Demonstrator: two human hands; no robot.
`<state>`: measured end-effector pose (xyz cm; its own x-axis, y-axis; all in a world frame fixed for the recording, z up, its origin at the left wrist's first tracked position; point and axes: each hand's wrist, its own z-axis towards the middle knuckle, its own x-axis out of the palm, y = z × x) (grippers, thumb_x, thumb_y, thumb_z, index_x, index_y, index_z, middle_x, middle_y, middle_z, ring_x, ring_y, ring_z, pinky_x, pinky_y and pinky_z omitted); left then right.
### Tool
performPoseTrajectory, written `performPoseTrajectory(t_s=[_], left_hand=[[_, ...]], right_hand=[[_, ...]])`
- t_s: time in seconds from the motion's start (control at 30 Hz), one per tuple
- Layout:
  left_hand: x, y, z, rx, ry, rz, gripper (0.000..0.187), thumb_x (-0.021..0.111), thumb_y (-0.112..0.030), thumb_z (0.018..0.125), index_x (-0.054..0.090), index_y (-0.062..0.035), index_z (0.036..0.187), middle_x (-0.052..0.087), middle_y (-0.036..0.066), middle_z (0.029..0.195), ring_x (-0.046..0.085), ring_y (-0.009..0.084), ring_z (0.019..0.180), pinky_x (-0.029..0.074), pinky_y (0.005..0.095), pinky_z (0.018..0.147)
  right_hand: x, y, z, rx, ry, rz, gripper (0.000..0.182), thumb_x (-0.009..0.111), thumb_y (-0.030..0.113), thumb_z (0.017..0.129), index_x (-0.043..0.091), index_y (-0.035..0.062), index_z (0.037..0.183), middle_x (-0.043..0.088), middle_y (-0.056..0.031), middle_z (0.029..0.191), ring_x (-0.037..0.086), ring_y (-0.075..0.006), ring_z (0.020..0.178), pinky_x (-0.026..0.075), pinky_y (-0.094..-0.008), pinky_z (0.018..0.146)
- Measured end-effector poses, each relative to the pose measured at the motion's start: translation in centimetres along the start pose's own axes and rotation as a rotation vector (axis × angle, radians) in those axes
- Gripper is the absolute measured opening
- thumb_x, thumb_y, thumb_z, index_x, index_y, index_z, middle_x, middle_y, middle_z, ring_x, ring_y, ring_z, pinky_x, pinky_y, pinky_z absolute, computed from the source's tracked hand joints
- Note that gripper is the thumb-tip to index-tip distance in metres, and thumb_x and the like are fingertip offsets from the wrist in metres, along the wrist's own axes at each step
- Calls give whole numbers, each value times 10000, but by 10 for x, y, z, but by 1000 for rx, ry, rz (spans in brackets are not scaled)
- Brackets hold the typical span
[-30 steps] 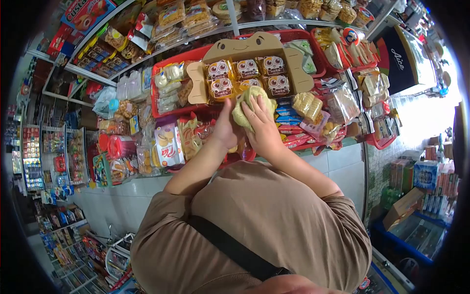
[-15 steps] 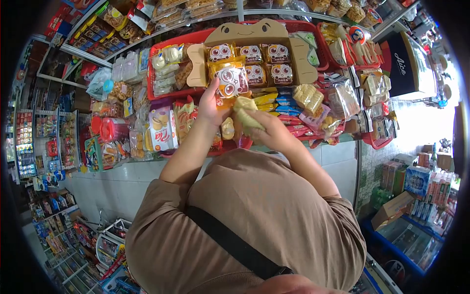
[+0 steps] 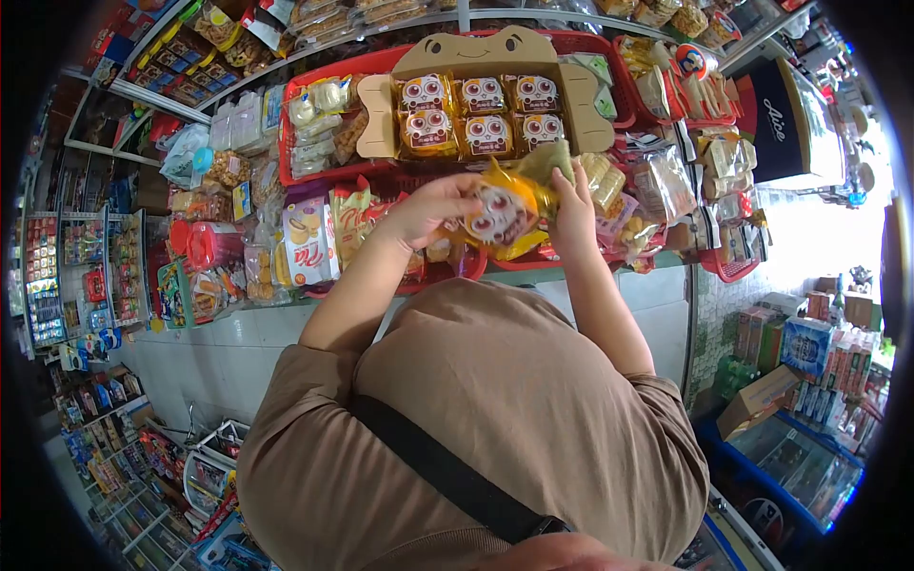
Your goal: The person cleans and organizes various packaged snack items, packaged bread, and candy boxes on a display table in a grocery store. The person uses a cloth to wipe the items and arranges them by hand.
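My left hand (image 3: 440,211) grips a snack packet (image 3: 498,215) by its left side, fingers closed on the wrapper. This packet is yellow-orange with a big-eyed cartoon face, and it is tilted and slightly blurred. A folded yellow-green cloth (image 3: 545,164) is in my right hand (image 3: 574,211), against the packet's upper right edge. Just beyond both hands stands an open cardboard display box (image 3: 597,122) with a smiling animal face on its back flap. Inside it sit several matching packets (image 3: 488,135) in two rows.
Red baskets (image 3: 290,143) of packaged snacks flank the box. A white and purple snack bag (image 3: 310,246) lies to the left, near a red-lidded jar (image 3: 202,249). Bagged bread (image 3: 665,186) sits on the right. Metal-framed shelves (image 3: 381,43) run behind, and a cardboard carton (image 3: 759,402) is at the lower right.
The packet has moved right and down, away from the box, and turned onto a slant. My right hand has shifted right and up with the cloth, which now meets the packet's upper edge.
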<state>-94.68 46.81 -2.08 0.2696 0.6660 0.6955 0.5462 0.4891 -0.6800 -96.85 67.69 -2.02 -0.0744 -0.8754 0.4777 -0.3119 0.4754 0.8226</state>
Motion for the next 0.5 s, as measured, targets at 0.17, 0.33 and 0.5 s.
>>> performPoseTrajectory(t_s=[0.17,0.33,0.5], left_hand=[[5,0,0,-114,-94,231,342,607,-96,825,523,7,1140,520,106,1182,506,184,1088,407,319,916],[-9,9,-3,189,-108,1028,350,643,-175,817,564,11,1103,272,136,1373,320,221,1247,360,319,959],[-4,9,-5,-32,-36,523,288,563,-158,879,536,-27,1134,503,71,1190,473,141,1095,389,281,912]], right_hand=[[-10,-1,-1,462,327,145,416,493,289,913,450,-10,1199,555,-114,1101,540,-189,1017,441,-325,871],[-24,-5,4,443,673,140,642,550,396,858,352,-21,1305,464,-138,1261,472,-230,1142,385,-365,956],[-12,-3,-3,436,744,201,646,561,375,856,315,21,1338,412,-125,1310,439,-223,1173,363,-353,971]])
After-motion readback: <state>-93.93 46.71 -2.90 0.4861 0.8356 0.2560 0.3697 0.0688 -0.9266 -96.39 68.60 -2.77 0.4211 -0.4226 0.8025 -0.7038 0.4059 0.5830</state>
